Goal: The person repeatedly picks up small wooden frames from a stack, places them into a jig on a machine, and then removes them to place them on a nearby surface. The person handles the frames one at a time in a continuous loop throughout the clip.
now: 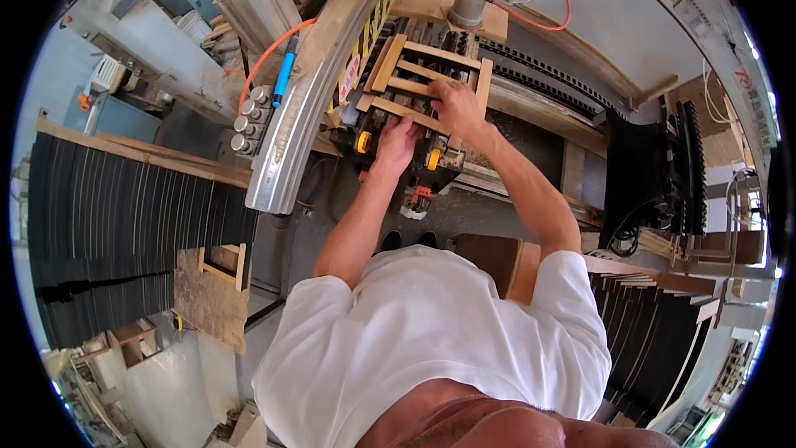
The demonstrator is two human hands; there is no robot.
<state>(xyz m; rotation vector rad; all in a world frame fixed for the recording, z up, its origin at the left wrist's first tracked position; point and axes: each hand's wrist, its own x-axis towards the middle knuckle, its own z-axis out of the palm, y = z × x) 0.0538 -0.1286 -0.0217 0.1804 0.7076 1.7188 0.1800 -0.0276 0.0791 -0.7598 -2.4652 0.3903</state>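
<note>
- Nearest the camera: white short-sleeved cotton shirt (439, 315), the wearer's own, filling the lower middle.
- Beyond it, pale wooden slatted frame (410, 86) lies flat-ish on a dark metal machine bed with two yellow round knobs (363, 142) (434, 158) on its near side.
- Right hand (458, 108): reaches over the near slat, fingers bent down and closed on the middle slat.
- Left hand (398, 139): palm partly up, fingertips at the near slat from the near side; slat hides them, so can't tell if they grip or only support.
- Long silver metal beam (307, 99) to the left; grey metal cylinder (468, 10) just beyond the frame.
- Step, my read: seating or squaring slats on the bed.
- Next move calls for even pressure from both hands, slat ends lined up, fingers kept off the machine parts.
</note>
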